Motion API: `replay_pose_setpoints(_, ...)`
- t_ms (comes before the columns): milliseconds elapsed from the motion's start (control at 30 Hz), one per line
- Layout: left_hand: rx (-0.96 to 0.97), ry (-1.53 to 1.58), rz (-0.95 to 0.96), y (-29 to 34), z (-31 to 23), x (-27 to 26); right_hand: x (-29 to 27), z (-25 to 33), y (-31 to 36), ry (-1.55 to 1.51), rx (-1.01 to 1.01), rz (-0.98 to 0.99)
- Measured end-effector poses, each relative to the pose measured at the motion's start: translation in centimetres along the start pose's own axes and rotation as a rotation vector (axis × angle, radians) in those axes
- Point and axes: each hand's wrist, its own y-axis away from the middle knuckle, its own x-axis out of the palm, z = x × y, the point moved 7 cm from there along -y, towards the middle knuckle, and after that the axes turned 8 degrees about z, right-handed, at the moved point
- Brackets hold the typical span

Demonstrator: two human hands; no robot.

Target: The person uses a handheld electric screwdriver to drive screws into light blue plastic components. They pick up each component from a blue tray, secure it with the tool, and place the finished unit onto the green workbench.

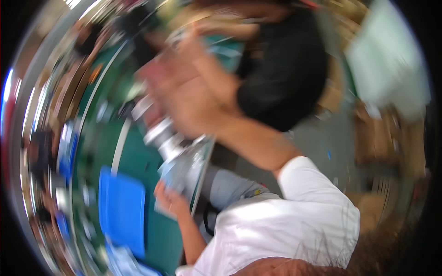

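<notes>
- Fingers, left hand point(172, 203): curled, gripping the lower end of a clear plastic bag point(185, 171) with pale blue in it, at the table's near edge.
- Fingers, right hand point(188, 108): lost in motion blur; cannot tell whether clenched or released. A reddish block point(168, 73) shows just beyond, contact unclear.
- Far left: background workers point(40, 149), smeared and bent by the lens rim.
- Green table point(161, 239): blue tray point(122, 211) lying on it; crumpled pale-blue plastic point(123, 260) below, cut off by the lower edge.
- Centre: silvery-white pieces point(159, 133) beside the right hand, shapes indistinct.
- Co-worker in black point(290, 64): bare forearm reaches in behind the right arm; hand blurred.
- Grey trouser leg point(232, 186): coloured patch, illegible.
- Right: whitish sheet point(389, 60) above brown cartons point(377, 138), blurred.
</notes>
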Motion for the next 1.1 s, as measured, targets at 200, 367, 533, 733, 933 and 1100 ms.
replay_pose_setpoints(200, 0.081, 0.141, 0.053, -1.7, -3.7, 0.2, -2.9, -0.1, -0.3, 0.135, -0.206, -0.033)
replay_pose_setpoints(367, -0.036, 0.19, 0.03, -1.7, -2.5, 0.5, 0.0, -3.2, -2.5, 0.135, -0.223, 0.088)
replay_pose_setpoints(533, -0.043, 0.227, 0.004, -1.4, -1.7, 0.2, 2.2, -4.4, -1.4, 0.39, -0.238, -0.105)
replay_pose_setpoints(733, -0.013, 0.234, 0.01, -1.4, -1.7, 0.2, 0.2, -4.5, -0.5, -0.127, 0.047, 0.17)
replay_pose_setpoints(933, -0.004, 0.255, 0.022, -1.0, -1.1, 0.5, 2.4, -6.3, 0.6, -0.264, 0.042, 0.242)
replay_pose_setpoints(1100, 0.004, 0.272, 0.037, -0.9, -1.0, 0.5, 3.5, -8.1, 0.6, -0.279, 0.073, 0.245)
